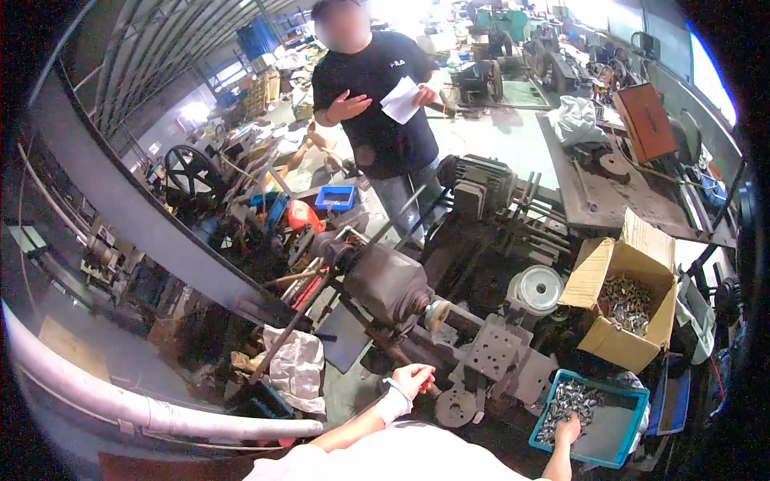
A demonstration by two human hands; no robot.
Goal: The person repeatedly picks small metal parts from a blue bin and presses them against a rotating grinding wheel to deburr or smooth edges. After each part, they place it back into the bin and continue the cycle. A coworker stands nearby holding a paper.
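Cluttered workshop space, packed with machinery under a ribbed roof, fills the view. At nine o'clock a long grey steel beam (172,232) slants downward, and at eight o'clock a thick whitish pipe (172,413) runs toward the wearer. A crumpled pale paper sack (295,365) lies at seven o'clock. At twelve o'clock stands a co-worker in a black short-sleeved shirt (373,132), holding white paper sheets (400,101). Near the centre sits a dark, grimy metal machine (389,280). At six o'clock the left hand (412,380), a white band around its wrist, is beside the machine, fingers curled nearly closed; whether they hold anything cannot be told. At half past four the right hand (568,430) reaches into small silvery metal parts (571,398), its fingertips hidden, so its grip cannot be told. These parts lie on the left side of a turquoise rectangular plastic tray (616,417), at four o'clock. Above it, between three and four, an open brown cardboard box (622,346) contains more metal pieces (626,303).
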